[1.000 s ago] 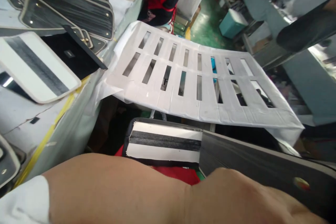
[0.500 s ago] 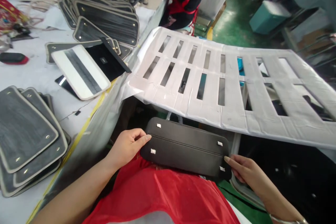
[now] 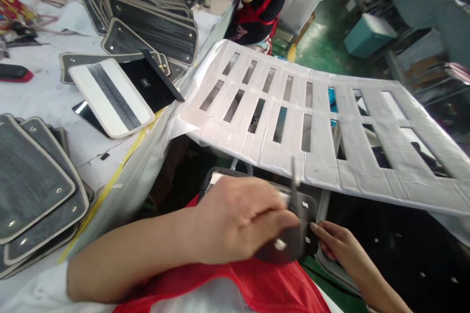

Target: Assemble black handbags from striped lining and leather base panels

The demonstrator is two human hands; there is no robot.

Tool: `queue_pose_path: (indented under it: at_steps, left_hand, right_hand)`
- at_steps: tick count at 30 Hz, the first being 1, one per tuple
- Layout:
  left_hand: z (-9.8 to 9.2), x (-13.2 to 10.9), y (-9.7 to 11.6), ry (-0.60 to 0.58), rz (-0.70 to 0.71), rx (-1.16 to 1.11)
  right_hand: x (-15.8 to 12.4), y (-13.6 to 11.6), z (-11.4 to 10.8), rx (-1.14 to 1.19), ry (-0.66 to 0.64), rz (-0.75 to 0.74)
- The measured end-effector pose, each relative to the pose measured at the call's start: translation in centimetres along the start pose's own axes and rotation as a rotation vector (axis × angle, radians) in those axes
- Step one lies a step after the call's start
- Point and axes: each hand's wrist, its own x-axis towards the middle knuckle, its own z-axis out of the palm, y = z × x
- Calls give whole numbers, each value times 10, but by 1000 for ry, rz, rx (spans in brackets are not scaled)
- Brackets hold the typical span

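Note:
My left hand (image 3: 242, 217) is closed on one end of a black panel (image 3: 281, 247), blurred by motion, with a white patch on its face. This panel is lifted and turned edge-on over my lap. Beneath it, a second black panel (image 3: 307, 215) with white patches lies across my lap. My right hand (image 3: 332, 239) pinches the right end of that lower panel between thumb and fingers. My left forearm and hand hide much of the lower panel's middle and left.
A slatted white rack (image 3: 264, 149) stands ahead. On the left table (image 3: 91, 146) are stacked grey panels (image 3: 147, 19), more grey panels (image 3: 33, 176), a white panel (image 3: 110, 98) and a black piece (image 3: 147, 83). A person (image 3: 260, 0) is beyond. Black material lies at right.
My left hand has moved right across my body, lifting and turning a black panel. A lower panel now shows beneath it. My right hand has hardly moved.

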Motion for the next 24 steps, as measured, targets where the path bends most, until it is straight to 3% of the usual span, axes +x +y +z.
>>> queue_pose_path:
  at_steps: [2, 4, 7, 11, 19, 24]
  left_hand:
    - [-6, -22, -29, 92, -284, 71]
    - [-9, -51, -61, 102, -562, 85]
    - [-5, -85, -94, 80, -767, 49]
    - [7, -98, -111, 131, -852, 4]
    - [2, -87, -98, 187, -775, -11]
    - [4, -91, -108, 166, -834, 14]
  right_hand:
    - [2, 2, 0, 19, -13, 13]
    - [4, 4, 0, 21, -23, 28]
    - [7, 6, -2, 8, -46, 52]
    - [9, 7, -2, 9, -63, 75]
    - [8, 9, -3, -34, -61, 79]
    - [11, 12, -7, -80, -78, 68]
